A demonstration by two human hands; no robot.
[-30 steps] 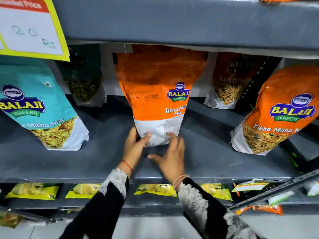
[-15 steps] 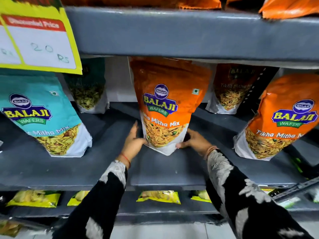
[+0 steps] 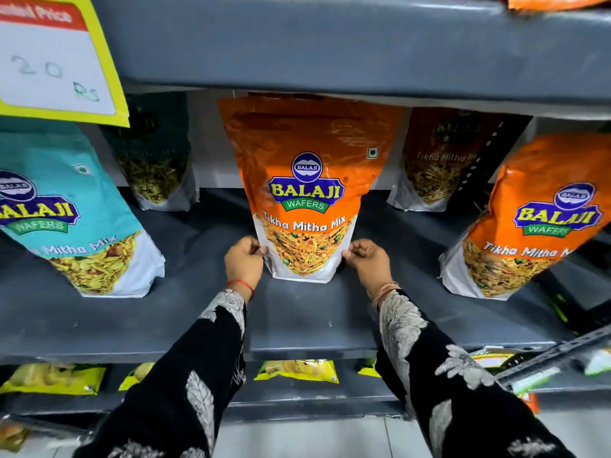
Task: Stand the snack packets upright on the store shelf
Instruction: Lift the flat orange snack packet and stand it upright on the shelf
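An orange Balaji Tikha Mitha Mix packet (image 3: 305, 180) stands upright in the middle of the grey shelf (image 3: 297, 322), front label facing me. My left hand (image 3: 244, 264) pinches its lower left edge and my right hand (image 3: 367, 264) pinches its lower right edge. A teal packet (image 3: 62, 213) stands at the left, leaning a little. Another orange packet (image 3: 535, 223) stands at the right, tilted to the right. Two more packets stand at the back: a dark green one (image 3: 155, 153) and a dark orange one (image 3: 443, 160).
The shelf above (image 3: 330, 47) overhangs the packet tops. A yellow price card (image 3: 56, 61) hangs at the upper left. Yellow packets (image 3: 297, 370) lie flat on the lower shelf. A metal rail (image 3: 555, 358) slants at the lower right.
The middle orange packet has been turned from its back side to its front label. My hands moved from its bottom edge to its two lower sides, and it now stands straighter.
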